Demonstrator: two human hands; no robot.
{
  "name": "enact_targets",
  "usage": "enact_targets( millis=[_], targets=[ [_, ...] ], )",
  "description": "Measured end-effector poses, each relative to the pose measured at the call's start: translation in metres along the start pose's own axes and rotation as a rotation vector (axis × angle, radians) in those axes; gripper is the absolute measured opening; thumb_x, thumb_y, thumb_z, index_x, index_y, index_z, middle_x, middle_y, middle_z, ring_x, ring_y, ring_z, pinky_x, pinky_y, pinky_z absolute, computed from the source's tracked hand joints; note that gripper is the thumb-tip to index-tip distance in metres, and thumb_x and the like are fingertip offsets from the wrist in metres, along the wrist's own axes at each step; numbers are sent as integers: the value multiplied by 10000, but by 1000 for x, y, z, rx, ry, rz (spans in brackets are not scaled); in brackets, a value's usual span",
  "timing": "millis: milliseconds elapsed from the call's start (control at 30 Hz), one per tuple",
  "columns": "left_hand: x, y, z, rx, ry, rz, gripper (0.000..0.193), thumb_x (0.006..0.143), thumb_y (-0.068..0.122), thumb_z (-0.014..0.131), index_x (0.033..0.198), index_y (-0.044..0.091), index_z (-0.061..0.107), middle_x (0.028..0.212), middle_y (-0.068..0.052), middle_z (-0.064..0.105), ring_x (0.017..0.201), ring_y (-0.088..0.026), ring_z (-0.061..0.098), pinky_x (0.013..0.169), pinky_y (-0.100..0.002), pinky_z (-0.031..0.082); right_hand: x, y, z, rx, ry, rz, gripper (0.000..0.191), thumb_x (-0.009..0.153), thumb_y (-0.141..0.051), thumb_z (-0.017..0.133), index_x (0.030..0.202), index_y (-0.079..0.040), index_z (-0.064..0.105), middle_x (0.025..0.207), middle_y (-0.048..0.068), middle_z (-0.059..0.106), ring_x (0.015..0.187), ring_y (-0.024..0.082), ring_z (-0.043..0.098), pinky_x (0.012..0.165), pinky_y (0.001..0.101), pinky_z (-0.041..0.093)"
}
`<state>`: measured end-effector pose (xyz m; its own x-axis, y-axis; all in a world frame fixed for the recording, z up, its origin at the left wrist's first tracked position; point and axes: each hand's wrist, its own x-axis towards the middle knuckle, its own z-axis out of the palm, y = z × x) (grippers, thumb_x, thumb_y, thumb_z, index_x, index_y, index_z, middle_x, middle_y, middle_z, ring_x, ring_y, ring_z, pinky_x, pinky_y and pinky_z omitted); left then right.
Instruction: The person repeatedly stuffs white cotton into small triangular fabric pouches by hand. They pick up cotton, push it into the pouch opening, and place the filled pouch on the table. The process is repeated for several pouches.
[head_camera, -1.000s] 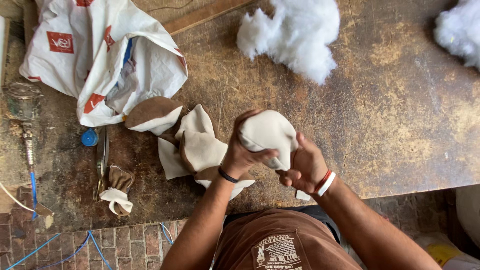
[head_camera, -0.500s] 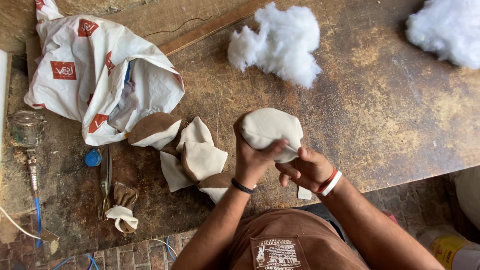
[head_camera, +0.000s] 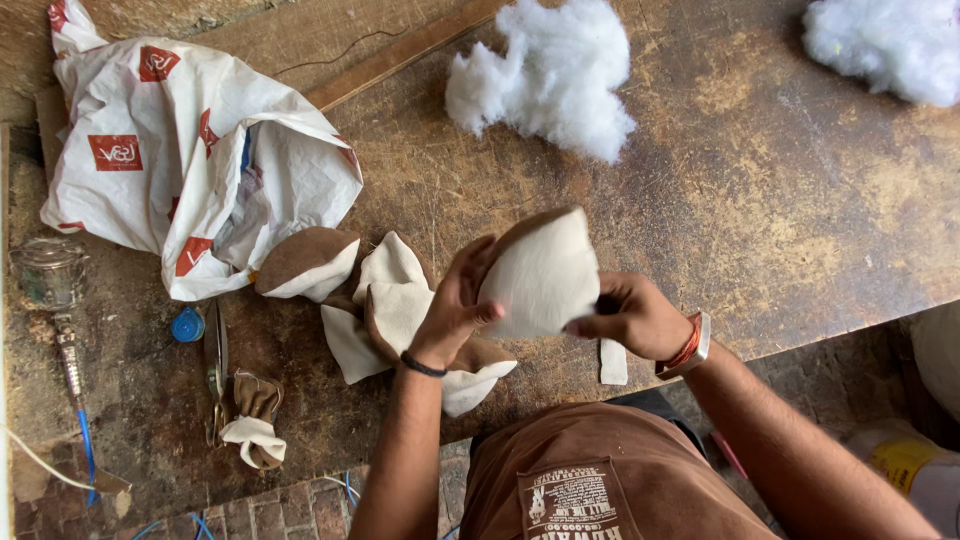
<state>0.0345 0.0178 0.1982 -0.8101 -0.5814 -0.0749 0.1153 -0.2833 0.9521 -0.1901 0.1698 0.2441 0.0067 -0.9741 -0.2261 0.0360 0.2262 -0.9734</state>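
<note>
Gripping stuffed cream pouch (head_camera: 542, 272) both sides, left hand (head_camera: 455, 305), right hand (head_camera: 632, 318); pouch now tilted, brown edge showing.

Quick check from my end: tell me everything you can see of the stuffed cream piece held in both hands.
The stuffed cream piece is a plump, rounded fabric pouch, cream on its facing side with a brown panel showing along its top edge. It looks soft and filled. It is held up above the worn wooden table, tilted. The left hand holds its left side and the right hand pinches its lower right edge. Flat unstuffed pieces lie under it.
</note>
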Motion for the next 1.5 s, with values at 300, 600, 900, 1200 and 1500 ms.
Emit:
enact_targets(
  millis=[300,600,900,1200,1500],
  targets=[
    [15,-8,51,609,179,308,1072,733,543,905,1557,156,339,1515,-156,489,1416,-310,522,1160,-500,536,-8,7,-54,-532,221,-394,336,995,-296,676,1190,-25,710,1179,164,710,1073,238,663,911,386,534],
    [8,-94,61,1698,-76,528,428,979,292,751,1327,319,503,1628,-32,376,1520,-242,345,1231,-506,258,45,102,-99,279,0,436,430,914,-254,666,1281,-29,648,1025,100,712,679,160,562,663,276,501],
    [28,-149,90,1436,121,-393,1129,594,441,933,1530,266,327,1651,-131,162,1518,-348,186,1228,-586,145,72,189,-95,248,-37,582,276,847,-108,721,1109,-23,732,839,74,766,657,150,672,623,282,586],
    [32,-167,93,1547,223,-351,1191,581,447,963,1551,311,285,1663,-152,145,1537,-373,157,1258,-591,123,76,188,-66,1106,122,659,146,851,-143,690,996,-129,694,843,-3,633,629,87,582,616,240,559],
    [39,-176,99,1554,223,-401,1163,634,489,928,1568,331,254,1647,-184,148,1536,-374,132,1246,-616,92,95,177,-74,1458,290,539,243,886,-127,712,1077,-115,563,877,51,621,541,64,464,548,188,531]
  ],
)
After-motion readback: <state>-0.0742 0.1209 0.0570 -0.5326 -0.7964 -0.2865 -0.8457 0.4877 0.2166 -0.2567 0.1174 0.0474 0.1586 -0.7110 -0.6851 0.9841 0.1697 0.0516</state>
